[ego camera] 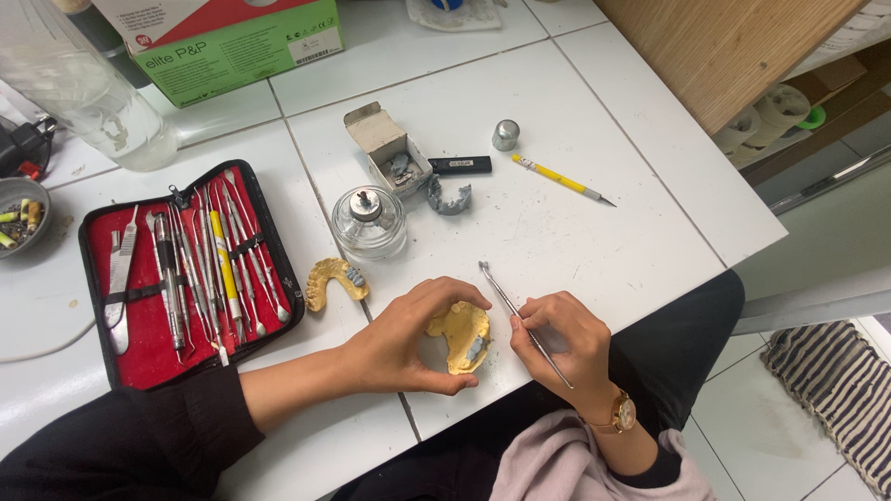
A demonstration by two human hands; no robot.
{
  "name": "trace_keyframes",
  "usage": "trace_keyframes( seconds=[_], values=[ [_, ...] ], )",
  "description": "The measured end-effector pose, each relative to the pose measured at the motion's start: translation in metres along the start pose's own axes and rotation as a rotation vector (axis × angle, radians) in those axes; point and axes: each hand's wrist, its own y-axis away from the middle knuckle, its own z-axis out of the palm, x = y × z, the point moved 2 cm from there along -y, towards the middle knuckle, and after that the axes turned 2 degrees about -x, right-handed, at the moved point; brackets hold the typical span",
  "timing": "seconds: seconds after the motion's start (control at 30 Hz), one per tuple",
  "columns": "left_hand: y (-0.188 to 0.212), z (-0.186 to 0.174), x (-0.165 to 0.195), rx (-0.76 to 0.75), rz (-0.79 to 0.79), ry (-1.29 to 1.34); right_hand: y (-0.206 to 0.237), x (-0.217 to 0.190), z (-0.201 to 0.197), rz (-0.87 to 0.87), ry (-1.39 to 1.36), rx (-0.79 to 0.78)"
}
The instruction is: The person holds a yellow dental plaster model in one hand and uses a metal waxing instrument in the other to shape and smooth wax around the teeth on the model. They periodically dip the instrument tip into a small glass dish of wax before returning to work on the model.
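Note:
My left hand [408, 339] curls around a yellow dental cast [461, 334] that has a grey patch on it, holding it on the white tiled table [557, 232]. In my right hand [564, 339] is a thin metal carving tool [520, 320], gripped like a pen; its flat tip points up and left, just above the cast. A second yellow cast [334, 278] with a grey piece lies to the left of my left hand.
An open red-lined case of metal instruments [190, 269] lies at left. A glass spirit lamp [369, 221], a small open cardboard box [388, 148], a grey wax arch [448, 197], a black lighter [459, 165], a metal cap [505, 134] and a yellow pencil [561, 179] sit further back. A green box [232, 42] and a clear bottle [88, 93] stand at the far left.

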Motion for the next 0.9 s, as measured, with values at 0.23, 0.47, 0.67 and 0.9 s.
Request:
trace_keyframes(
  seconds=[0.23,0.47,0.67,0.9],
  values=[
    [-0.0009,-0.0004,0.0011,-0.003,0.006,-0.004,0.0002,0.0015,0.0003,0.001,0.002,-0.019],
    [-0.0003,-0.0001,-0.0003,-0.007,0.002,0.001,0.0011,0.0025,0.0003,-0.024,0.014,-0.017],
    [0.0011,0.0010,-0.0019,0.032,0.011,-0.018,0.0027,0.0018,-0.0004,-0.059,0.010,0.016],
    [0.0012,0.0012,-0.0023,0.030,0.005,-0.037,0.0034,0.0025,-0.0007,-0.070,-0.003,0.029]
  ],
)
